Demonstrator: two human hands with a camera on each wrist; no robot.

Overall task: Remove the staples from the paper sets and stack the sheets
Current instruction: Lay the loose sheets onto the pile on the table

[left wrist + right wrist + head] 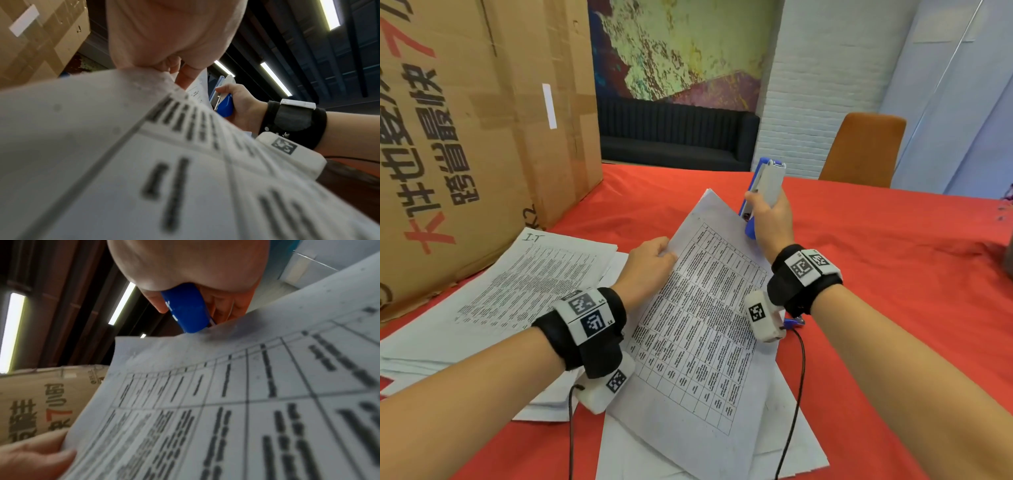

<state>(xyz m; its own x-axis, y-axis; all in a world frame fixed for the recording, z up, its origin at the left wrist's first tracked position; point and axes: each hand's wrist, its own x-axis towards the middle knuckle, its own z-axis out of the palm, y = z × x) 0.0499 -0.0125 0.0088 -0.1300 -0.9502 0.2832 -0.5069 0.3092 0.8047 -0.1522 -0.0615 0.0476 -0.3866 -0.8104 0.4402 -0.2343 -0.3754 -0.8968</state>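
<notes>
A printed paper set [702, 308] with a table grid lies tilted over other sheets on the red tablecloth. My left hand [652, 260] grips its left edge, thumb on top. My right hand [768, 219] holds a blue and white stapler [763, 192] upright, its lower blue end against the set's far right edge. In the right wrist view the blue stapler [186, 309] meets the paper [236, 394] at its top edge. The left wrist view shows the stapler [224, 100] in my right hand beyond the sheet [144, 162]. No staple can be made out.
A second pile of printed sheets [524, 284] lies to the left. Behind it stands a large cardboard box [465, 137]. Loose white sheets [784, 442] lie under the held set. An orange chair [863, 150] stands at the table's far side; red tablecloth [893, 274] stretches right.
</notes>
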